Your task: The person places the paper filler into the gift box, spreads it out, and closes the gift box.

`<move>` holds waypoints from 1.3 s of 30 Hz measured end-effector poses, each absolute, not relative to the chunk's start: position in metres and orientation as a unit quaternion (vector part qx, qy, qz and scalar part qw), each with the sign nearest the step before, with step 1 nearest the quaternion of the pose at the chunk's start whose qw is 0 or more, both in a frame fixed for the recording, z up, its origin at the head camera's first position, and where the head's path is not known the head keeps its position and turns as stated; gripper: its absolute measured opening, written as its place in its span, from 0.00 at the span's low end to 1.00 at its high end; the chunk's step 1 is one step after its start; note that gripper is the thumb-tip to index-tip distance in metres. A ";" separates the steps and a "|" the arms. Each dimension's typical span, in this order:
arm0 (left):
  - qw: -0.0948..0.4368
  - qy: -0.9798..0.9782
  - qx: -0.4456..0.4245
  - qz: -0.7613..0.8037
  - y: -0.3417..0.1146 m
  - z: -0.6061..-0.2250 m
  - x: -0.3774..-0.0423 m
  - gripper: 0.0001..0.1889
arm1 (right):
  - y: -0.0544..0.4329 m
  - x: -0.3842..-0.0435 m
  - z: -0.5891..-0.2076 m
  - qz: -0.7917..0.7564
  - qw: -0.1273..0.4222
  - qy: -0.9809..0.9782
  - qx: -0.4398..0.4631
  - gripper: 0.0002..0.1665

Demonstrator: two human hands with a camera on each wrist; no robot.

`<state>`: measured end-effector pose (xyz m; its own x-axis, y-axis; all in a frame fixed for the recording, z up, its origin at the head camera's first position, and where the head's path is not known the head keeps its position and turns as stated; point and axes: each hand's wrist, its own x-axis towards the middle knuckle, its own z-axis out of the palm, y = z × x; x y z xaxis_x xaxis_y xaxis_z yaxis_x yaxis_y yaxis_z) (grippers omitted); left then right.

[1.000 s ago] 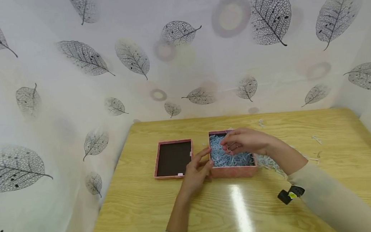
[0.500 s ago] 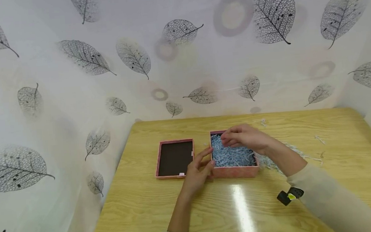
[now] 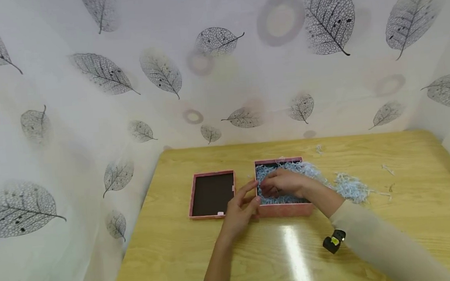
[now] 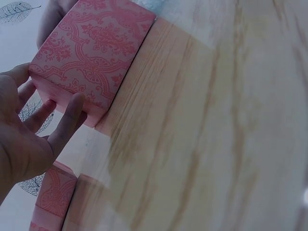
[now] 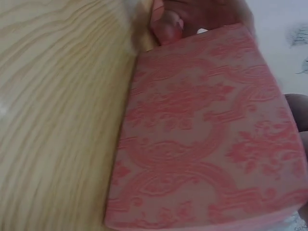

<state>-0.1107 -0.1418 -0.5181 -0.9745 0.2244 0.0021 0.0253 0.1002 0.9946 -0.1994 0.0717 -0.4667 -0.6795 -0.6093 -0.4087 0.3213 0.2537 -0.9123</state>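
A pink patterned box (image 3: 284, 210) stands on the table, filled with light blue shredded paper (image 3: 304, 168) that spills over its right rim. My left hand (image 3: 237, 213) touches the box's left end, fingers spread; in the left wrist view the same hand (image 4: 29, 139) has its fingertips against the pink box (image 4: 96, 53). Inside the box, my right hand (image 3: 284, 183) reaches down with bent fingers into the paper. Only knuckles of the right hand (image 5: 297, 113) show at the edge of the right wrist view, and I cannot tell whether it grips any paper.
Left of the box lies its shallow pink lid (image 3: 214, 195), dark inside face up. A loose heap of shredded paper (image 3: 351, 188) lies right of the box, with stray strands (image 3: 387, 169) farther right. A leaf-printed curtain (image 3: 221, 84) borders the wooden table (image 3: 170, 257).
My right hand has come down and nearer into the box's front left part. The paper along the back right and the heap beside the box now show. The left hand stays put.
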 end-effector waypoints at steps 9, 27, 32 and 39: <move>0.075 0.741 0.073 0.664 -0.140 -0.522 -0.105 0.26 | 0.146 -0.196 -0.426 -0.665 0.311 0.667 -0.125 0.32; 0.069 0.741 0.078 0.664 -0.142 -0.519 -0.107 0.26 | 0.301 -0.163 -0.500 -0.537 0.210 0.817 -0.020 0.42; 0.070 0.737 0.076 0.668 -0.141 -0.519 -0.108 0.26 | 0.282 -0.158 -0.505 -0.529 0.196 0.825 -0.032 0.42; 0.066 0.736 0.082 0.669 -0.140 -0.518 -0.108 0.26 | 0.254 -0.156 -0.502 -0.481 0.177 0.855 -0.080 0.47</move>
<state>-0.1084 -0.1397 -0.5178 -0.9778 0.2090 0.0118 0.0316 0.0914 0.9953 -0.1556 0.2537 -0.5021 -0.9244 -0.3076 -0.2254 0.0329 0.5246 -0.8507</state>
